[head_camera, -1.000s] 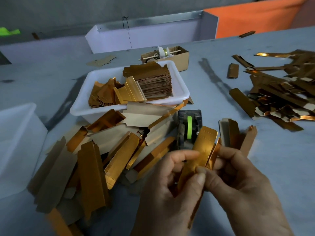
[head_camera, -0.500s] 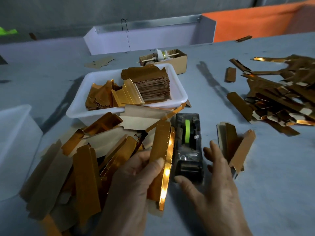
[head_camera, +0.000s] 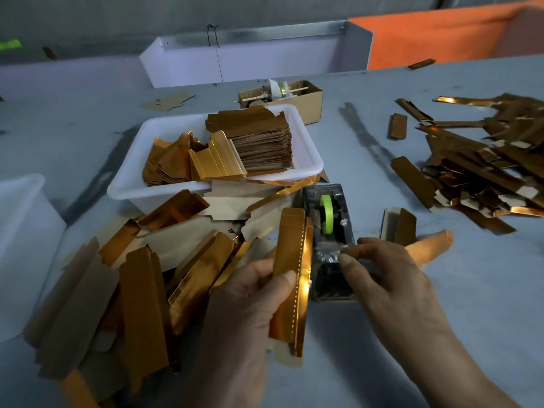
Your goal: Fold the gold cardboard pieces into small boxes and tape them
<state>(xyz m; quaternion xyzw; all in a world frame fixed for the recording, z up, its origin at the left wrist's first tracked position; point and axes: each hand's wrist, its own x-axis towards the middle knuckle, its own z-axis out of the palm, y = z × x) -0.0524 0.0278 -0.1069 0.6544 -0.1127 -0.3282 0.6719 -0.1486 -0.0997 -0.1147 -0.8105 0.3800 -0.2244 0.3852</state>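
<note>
My left hand holds a folded gold cardboard piece upright, thumb pressed on its face. Just right of it stands a dark tape dispenser with a green roll. My right hand is at the dispenser's front, thumb and forefinger pinched on the clear tape end. A heap of folded gold pieces lies to the left. Flat gold blanks are stacked in a white tray.
A second heap of gold strips covers the right of the table. A few folded pieces lie just beyond my right hand. A brown carton stands behind the tray, a white bin at the left edge.
My right hand let go of the gold piece, reached to the dispenser and pinched the tape end. My left hand kept the piece and shifted it to the left of the dispenser.
</note>
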